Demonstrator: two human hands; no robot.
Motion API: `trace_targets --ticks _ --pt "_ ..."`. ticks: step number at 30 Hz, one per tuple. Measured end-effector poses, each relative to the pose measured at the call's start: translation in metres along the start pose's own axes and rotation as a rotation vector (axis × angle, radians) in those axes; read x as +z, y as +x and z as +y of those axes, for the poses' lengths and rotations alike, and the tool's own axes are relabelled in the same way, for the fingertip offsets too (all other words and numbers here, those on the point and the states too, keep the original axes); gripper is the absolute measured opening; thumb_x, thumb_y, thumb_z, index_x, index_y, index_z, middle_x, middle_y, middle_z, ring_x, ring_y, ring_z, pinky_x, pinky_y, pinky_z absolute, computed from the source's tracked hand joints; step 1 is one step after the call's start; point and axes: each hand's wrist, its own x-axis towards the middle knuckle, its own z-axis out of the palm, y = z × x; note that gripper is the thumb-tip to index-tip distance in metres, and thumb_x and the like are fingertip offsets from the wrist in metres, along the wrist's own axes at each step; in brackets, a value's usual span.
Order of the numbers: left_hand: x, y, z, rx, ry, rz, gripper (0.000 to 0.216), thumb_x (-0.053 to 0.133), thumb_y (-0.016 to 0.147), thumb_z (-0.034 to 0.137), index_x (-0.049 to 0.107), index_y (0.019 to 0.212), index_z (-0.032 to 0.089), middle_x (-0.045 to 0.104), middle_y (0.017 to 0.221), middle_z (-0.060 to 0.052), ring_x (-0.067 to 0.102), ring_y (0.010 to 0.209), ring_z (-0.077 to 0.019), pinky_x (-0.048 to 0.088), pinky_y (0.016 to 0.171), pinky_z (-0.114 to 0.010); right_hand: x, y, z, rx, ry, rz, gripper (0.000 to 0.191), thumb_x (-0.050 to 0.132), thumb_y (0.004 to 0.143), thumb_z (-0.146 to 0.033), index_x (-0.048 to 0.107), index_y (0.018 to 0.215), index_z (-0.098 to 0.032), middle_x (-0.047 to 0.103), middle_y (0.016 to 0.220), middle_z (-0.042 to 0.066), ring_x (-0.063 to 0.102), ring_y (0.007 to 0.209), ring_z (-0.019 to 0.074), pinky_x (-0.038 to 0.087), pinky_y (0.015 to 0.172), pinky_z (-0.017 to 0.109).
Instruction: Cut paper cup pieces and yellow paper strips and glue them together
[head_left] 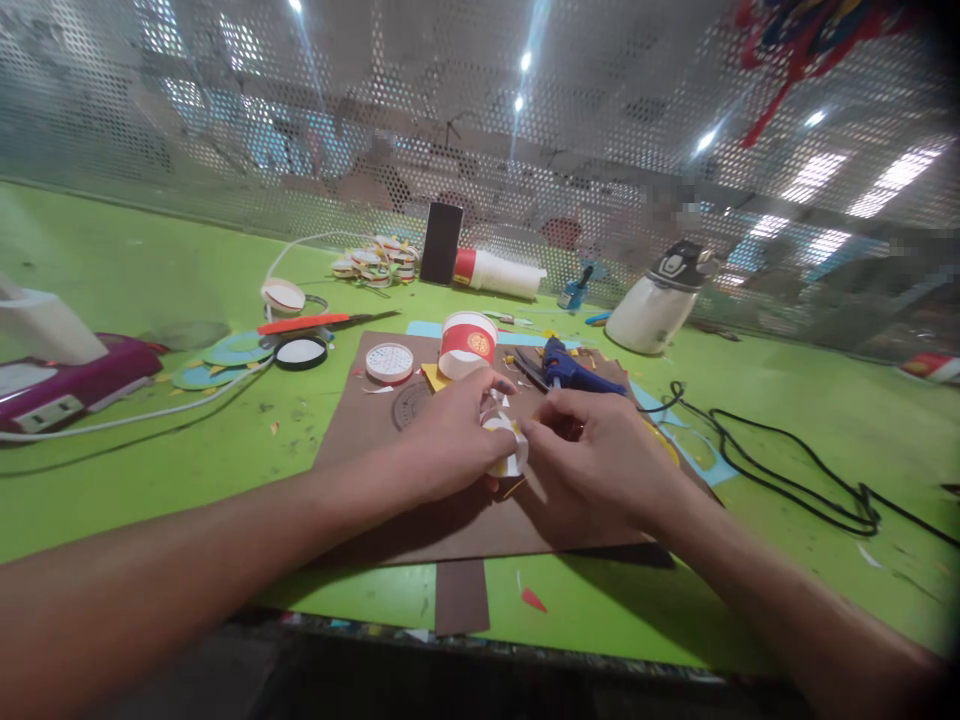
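My left hand (pixel 457 430) is closed around a small white round paper piece (pixel 514 458) with some yellow on it, its thumb pressed on the top. Close against the right side of that piece is my right hand (pixel 600 445), fingers pinched together; whatever lies between those fingertips is hidden. Both hands are over a brown board (pixel 390 510). Just beyond them stands a red and white paper cup (pixel 469 345), with a white round lid (pixel 389 362) to its left. A blue glue gun (pixel 581 368) lies behind my right hand.
Orange-handled scissors (pixel 300 324), a black-rimmed disc (pixel 300 352) and a purple power strip (pixel 82 385) are at the left. A phone (pixel 442 243) leans against stacked cups (pixel 499 273) at the back. A white jug (pixel 652 310) and a looped black cable (pixel 795 430) occupy the right.
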Motion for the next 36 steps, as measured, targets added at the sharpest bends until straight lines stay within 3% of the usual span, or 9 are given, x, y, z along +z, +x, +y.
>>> trace_targets --ticks 13,19,24,36 --pt "0.001 -0.001 -0.001 -0.076 -0.236 -0.092 0.050 0.055 0.067 0.016 0.049 0.116 0.017 0.062 0.069 -0.002 0.057 0.048 -0.0148 0.046 0.045 -0.026 -0.001 0.001 -0.001 -0.022 0.091 -0.006 0.023 0.051 0.082 -0.024 0.058 0.061 -0.017 0.056 0.057 -0.001 0.046 0.055 0.0121 0.035 0.051 0.026" --pt "0.000 -0.003 0.004 -0.095 -0.302 -0.117 0.043 0.054 0.068 0.016 0.048 0.111 0.015 0.063 0.073 -0.004 0.058 0.050 -0.0143 0.047 0.046 -0.027 -0.006 0.003 0.001 0.007 0.164 0.002 0.019 0.054 0.082 -0.028 0.065 0.070 -0.016 0.063 0.062 0.000 0.050 0.056 0.0123 0.040 0.053 0.025" --pt "0.000 -0.002 0.005 -0.098 -0.302 -0.131 0.043 0.055 0.066 0.014 0.049 0.108 0.016 0.060 0.066 -0.001 0.054 0.047 -0.0127 0.043 0.044 -0.025 -0.004 0.003 0.002 0.006 0.093 -0.103 0.020 0.054 0.081 -0.025 0.061 0.064 -0.016 0.059 0.058 -0.001 0.047 0.055 0.0121 0.037 0.051 0.025" --pt "-0.002 -0.002 0.000 -0.084 -0.352 -0.128 0.039 0.054 0.070 0.016 0.048 0.108 0.016 0.059 0.067 -0.001 0.052 0.047 -0.0124 0.043 0.045 -0.027 -0.006 0.004 0.000 0.073 0.151 -0.152 0.020 0.052 0.081 -0.026 0.059 0.064 -0.017 0.056 0.054 -0.002 0.051 0.051 0.0124 0.035 0.047 0.025"
